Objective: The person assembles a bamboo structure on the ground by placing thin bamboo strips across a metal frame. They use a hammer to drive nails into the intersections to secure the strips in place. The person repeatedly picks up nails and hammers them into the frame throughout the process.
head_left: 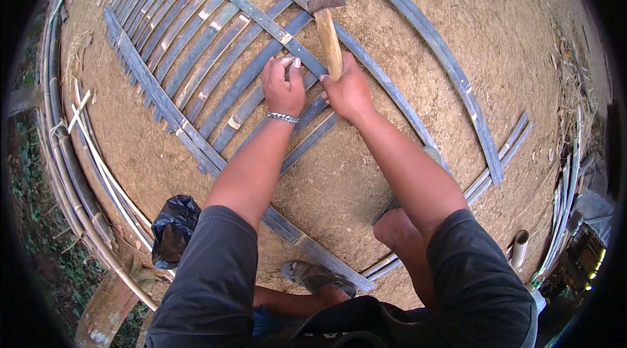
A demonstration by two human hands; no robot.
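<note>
My right hand (351, 92) is wrapped round the lower wooden handle of a hatchet (328, 37), whose rusty metal head points away from me. Just left of it, my left hand (285, 92), with a chain bracelet at the wrist, is curled with thumb and fingertips close together. Whatever may be between those fingertips is too small to make out. Both hands are over a lattice of dark split-bamboo slats (238, 86) lying on the ground. A long cross slat (251, 11) with small light spots along it runs diagonally over the others, passing right beside my fingers.
Left of the lattice lie a black plastic bag (175, 233) and long bamboo poles (72, 178). A curved double slat (434, 37) extends at the right. Farther right are a short bamboo tube (520, 248) and thin strips (567, 198). My sandalled foot (317, 277) is beside a slat.
</note>
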